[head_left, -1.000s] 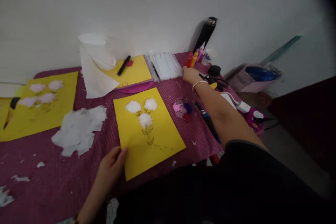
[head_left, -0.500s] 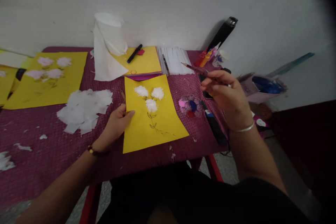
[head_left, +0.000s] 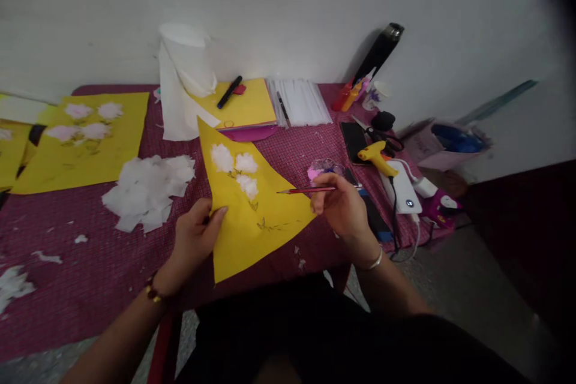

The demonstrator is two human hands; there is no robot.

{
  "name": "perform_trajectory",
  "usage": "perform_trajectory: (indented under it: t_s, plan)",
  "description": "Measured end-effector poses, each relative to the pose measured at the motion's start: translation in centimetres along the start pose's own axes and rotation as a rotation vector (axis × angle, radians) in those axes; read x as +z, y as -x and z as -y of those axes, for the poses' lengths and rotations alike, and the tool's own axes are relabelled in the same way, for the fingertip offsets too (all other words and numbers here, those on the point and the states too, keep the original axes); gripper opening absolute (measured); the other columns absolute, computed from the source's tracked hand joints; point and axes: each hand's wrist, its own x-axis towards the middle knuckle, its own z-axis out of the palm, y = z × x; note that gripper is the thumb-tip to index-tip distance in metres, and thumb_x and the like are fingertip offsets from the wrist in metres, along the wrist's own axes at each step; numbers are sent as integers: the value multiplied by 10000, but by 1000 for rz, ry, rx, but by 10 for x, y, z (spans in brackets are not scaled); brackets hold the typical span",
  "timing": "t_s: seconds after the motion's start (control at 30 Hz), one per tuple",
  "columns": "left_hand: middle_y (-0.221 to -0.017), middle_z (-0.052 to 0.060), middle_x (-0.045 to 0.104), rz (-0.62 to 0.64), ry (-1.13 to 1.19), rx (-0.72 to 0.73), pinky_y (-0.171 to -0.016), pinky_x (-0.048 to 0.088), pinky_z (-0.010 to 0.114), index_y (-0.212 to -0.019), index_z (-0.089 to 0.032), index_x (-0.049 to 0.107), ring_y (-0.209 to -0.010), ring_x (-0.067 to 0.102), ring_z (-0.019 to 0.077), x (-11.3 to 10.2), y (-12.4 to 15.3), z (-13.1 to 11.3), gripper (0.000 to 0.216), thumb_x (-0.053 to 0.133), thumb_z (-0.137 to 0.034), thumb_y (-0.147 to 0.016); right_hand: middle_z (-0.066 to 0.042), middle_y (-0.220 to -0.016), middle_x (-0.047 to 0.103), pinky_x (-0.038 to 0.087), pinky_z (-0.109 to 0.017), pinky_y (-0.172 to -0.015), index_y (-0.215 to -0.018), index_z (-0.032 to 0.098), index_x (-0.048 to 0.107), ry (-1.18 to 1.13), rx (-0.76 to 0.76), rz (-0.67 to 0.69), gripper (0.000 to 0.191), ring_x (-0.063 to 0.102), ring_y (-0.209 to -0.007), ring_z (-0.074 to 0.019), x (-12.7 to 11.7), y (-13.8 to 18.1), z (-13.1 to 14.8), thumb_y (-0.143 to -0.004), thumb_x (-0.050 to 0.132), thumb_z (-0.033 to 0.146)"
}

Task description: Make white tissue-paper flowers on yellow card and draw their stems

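Fingers of the right hand [head_left: 344, 210] pinch a red pencil [head_left: 306, 191], its tip over the yellow sheet [head_left: 252, 216]. Left hand [head_left: 195, 237] grips that sheet's left edge, lifting it off the table [head_left: 67, 276] near the front edge, beside white paper scraps [head_left: 146, 192].

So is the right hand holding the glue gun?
No, the right hand grips a red pencil; the glue gun lies untouched on the table.

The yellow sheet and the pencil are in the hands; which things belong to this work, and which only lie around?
In use:
- yellow sheet, left hand grips its edge
- red pencil in the right hand

Lying about:
- glue gun
- black marker
- white paper scraps
- scissors
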Motion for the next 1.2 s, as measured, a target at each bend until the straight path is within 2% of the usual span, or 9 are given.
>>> perform_trajectory:
  t_s: [0.1, 0.23, 0.37, 0.47, 0.67, 0.77, 0.93, 1.1, 1.2]
  plan:
    - [-648, -22, 561, 56, 105, -14, -534, 402, 239, -745, -190, 554, -603, 528, 140, 16, -21, 2, 212, 548, -387, -822, 12, -532, 591, 414, -257, -488, -863, 188, 643, -4, -8, 17, 343, 521, -458, -122, -3, 0, 0, -875, 458, 477]
    - [-801, 17, 655, 114, 345, -209, -575, 478, 253, -913, -180, 595, -705, 607, 172, 24, -34, -1, 258, 589, -402, -781, 12, -562, 593, 418, -261, -510, -884, 195, 644, 19, -72, 5, 311, 533, -495, -125, -10, 8, 1, -889, 478, 458]
    - [-612, -12, 610, 266, 467, -503, -373, 372, 207, -859, -178, 547, -430, 536, 123, 10, -30, -3, 292, 613, -435, -738, 30, -557, 581, 411, -251, -532, -869, 201, 627, 43, -52, -28, 140, 518, -503, -112, -18, 14, -5, -853, 578, 331]
    - [-614, -9, 625, 274, 530, -648, -341, 373, 201, -888, -192, 500, -381, 543, 123, 4, -36, 1, 310, 604, -445, -741, 53, -519, 539, 406, -246, -526, -827, 200, 602, 20, -20, -51, 80, 488, -476, -102, -19, 14, -13, -823, 610, 280]
    - [-446, -67, 478, 202, 580, -500, -304, 234, 163, -763, -166, 533, -310, 348, 56, 19, -65, 4, 229, 611, -379, -729, 71, -477, 488, 410, -252, -518, -788, 200, 572, -41, -15, -46, 115, 450, -445, -99, -15, 13, -20, -827, 609, 302]
    - [-568, -27, 587, 211, 609, -463, -360, 326, 174, -881, -140, 601, -398, 448, 76, 23, -59, -5, 315, 631, -416, -731, 68, -487, 489, 391, -243, -518, -803, 194, 585, -8, -27, -67, 116, 449, -453, -95, -20, 18, -19, -834, 611, 303]
    - [-787, 48, 709, 344, 678, -405, -529, 506, 272, -1103, -133, 615, -616, 638, 182, 22, -40, -13, 496, 648, -489, -761, 64, -490, 479, 387, -243, -535, -799, 189, 598, 14, -47, -104, 123, 445, -463, -93, -27, 24, -16, -837, 617, 305]
    - [-878, 72, 728, 371, 594, -247, -605, 545, 296, -1092, -148, 663, -700, 669, 203, 14, -36, -13, 437, 614, -483, -815, 61, -495, 486, 397, -245, -546, -808, 192, 610, -23, -89, -96, 116, 457, -472, -95, -24, 28, -9, -843, 618, 303]
    - [-933, 80, 728, 349, 561, -215, -626, 551, 294, -1100, -153, 669, -734, 670, 203, 8, -34, -21, 407, 578, -461, -851, 59, -500, 499, 396, -242, -543, -813, 194, 617, -46, -112, -87, 111, 458, -470, -92, -21, 32, -4, -849, 614, 299]
